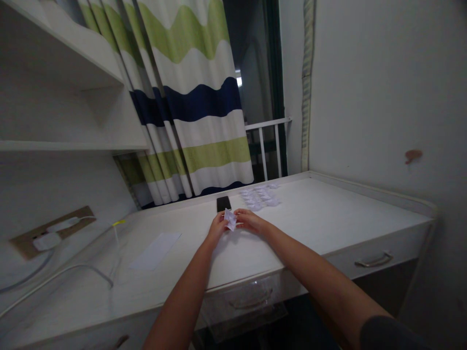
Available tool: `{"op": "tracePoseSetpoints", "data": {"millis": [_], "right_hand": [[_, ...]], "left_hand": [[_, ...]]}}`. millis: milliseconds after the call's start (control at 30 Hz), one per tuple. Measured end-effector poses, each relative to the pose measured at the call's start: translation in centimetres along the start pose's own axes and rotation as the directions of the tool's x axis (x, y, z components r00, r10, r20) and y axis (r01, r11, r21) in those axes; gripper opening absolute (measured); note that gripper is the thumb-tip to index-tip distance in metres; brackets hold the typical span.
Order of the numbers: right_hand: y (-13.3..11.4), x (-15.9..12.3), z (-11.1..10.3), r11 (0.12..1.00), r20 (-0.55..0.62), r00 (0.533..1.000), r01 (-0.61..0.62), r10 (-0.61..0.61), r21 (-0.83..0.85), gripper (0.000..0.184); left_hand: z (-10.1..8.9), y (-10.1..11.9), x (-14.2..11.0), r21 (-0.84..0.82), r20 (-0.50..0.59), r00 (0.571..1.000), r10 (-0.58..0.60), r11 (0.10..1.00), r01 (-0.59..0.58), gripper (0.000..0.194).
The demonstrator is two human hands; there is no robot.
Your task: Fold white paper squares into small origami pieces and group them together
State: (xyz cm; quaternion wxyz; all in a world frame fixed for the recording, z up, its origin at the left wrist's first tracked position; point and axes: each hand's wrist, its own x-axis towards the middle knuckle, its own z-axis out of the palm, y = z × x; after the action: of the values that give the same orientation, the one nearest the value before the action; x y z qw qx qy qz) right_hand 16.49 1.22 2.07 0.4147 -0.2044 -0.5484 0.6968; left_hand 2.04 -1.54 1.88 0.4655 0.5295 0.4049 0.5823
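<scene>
A small folded white paper piece (230, 220) is held up between my two hands, a little above the desk. My left hand (217, 225) pinches its left side, fingers closed on the paper. From the other side my right hand (250, 220) has its fingers bent around the paper's right edge; the fingertips are partly hidden. Just behind the hands lies a black phone (223, 203). Several folded white paper pieces (260, 196) are laid out in rows at the back, right of the phone.
Flat white paper sheets (156, 250) lie on the white desk (310, 218) to the left. Cables (83, 266) run from a wall socket (54, 233) across the desk's left end. A striped curtain (204, 102) hangs behind. Drawer handles (374, 260) jut from the front.
</scene>
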Motion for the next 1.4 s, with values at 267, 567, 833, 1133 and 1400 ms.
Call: {"op": "tracePoseSetpoints", "data": {"millis": [267, 567, 833, 1133, 1400], "right_hand": [[-0.4, 0.0, 0.0, 0.999, -0.044, 0.999, 0.004, -0.002, 0.054, 0.023], [-0.2, 0.1, -0.1, 1.000, -0.053, 0.999, -0.006, 0.006, -0.004, 0.023], [-0.6, -0.1, -0.3, 1.000, -0.116, 0.993, 0.002, -0.005, -0.025, 0.025], [-0.9, -0.2, -0.2, 0.999, -0.223, 0.974, 0.043, -0.047, -0.021, 0.023], [-0.4, 0.1, -0.9, 0.993, -0.307, 0.945, 0.100, -0.115, -0.064, 0.022]], "left_hand": [[-0.1, 0.6, -0.4, -0.138, 0.083, 0.995, -0.048, 0.989, 0.060, 0.028], [0.2, 1.1, -0.7, -0.135, 0.082, 0.995, -0.065, 0.988, 0.076, 0.030], [-0.6, 1.0, -0.1, -0.192, -0.092, 0.995, -0.031, 0.981, 0.013, 0.028], [-0.5, 0.9, 0.0, -0.207, -0.117, 0.989, -0.094, 0.976, 0.068, 0.024], [-0.6, 0.9, -0.1, -0.182, -0.118, 0.982, -0.145, 0.976, 0.122, 0.018]]}}
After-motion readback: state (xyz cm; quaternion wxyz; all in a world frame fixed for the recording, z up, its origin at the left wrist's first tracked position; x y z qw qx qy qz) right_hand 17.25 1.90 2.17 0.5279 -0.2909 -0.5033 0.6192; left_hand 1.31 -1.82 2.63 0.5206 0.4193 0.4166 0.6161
